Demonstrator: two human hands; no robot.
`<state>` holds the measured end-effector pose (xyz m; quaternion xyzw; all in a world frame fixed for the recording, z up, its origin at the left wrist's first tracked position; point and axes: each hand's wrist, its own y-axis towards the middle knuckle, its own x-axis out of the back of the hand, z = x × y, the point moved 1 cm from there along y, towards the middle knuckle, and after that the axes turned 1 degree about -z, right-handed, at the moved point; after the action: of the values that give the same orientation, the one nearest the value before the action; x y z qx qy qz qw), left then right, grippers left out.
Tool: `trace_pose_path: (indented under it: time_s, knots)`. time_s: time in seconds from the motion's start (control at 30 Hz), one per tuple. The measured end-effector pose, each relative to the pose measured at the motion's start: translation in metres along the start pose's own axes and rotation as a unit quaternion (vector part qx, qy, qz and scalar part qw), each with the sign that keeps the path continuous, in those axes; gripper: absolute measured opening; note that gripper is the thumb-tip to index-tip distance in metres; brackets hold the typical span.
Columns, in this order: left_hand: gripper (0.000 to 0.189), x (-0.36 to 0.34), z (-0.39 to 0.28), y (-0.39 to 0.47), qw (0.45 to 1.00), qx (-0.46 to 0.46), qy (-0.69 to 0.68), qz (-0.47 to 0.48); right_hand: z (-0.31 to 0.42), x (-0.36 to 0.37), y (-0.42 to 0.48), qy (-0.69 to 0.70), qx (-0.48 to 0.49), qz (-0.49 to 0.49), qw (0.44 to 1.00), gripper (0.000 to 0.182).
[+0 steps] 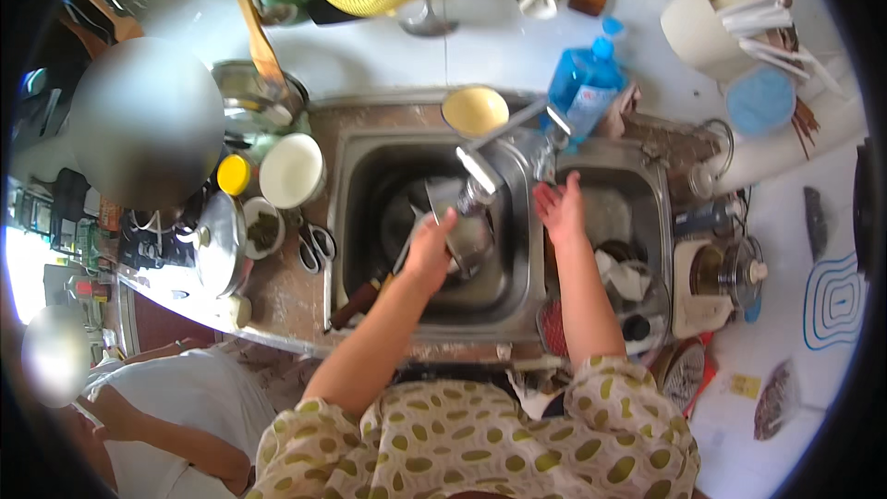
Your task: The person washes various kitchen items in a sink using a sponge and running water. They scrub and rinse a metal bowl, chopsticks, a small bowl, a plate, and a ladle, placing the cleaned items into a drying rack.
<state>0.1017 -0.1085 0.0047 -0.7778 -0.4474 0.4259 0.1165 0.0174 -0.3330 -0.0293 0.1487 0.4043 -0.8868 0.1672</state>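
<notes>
My left hand [431, 249] grips the rim of a greyish bowl [472, 244], thumb uppermost. The bowl is tilted over the large left basin [521, 291] of a steel double sink, right below the chrome faucet [478, 170]. Whether water is running cannot be made out clearly. My right hand [563, 211] is empty, fingers spread, near the divider and the edge of the smaller right basin [648, 184]. Below it in that basin are a crumpled white item [621, 276] and other wares, partly hidden by my forearm. Blurred items lie deeper in the left basin.
A yellow bowl [475, 111] and a blue detergent bottle [582, 86] stand behind the sink. Scissors [317, 248], a white bowl [292, 170] and a glass pot lid [220, 244] are at left. A person in a white shirt [183, 395] is at lower left.
</notes>
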Motion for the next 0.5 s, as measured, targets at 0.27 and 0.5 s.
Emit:
trace_pose_path:
  time_s: [0.27,0.5]
  knots:
    - [0.028,0.017,0.01,0.018,0.996,0.037,-0.078,0.0,-0.034,0.006,0.034,-0.06,0.045,-0.005,0.997,0.035]
    - [0.033,0.001,0.0,0.024,0.991,0.023,-0.133,-0.022,-0.024,-0.017,0.043,-0.062,0.073,-0.068,0.993,0.031]
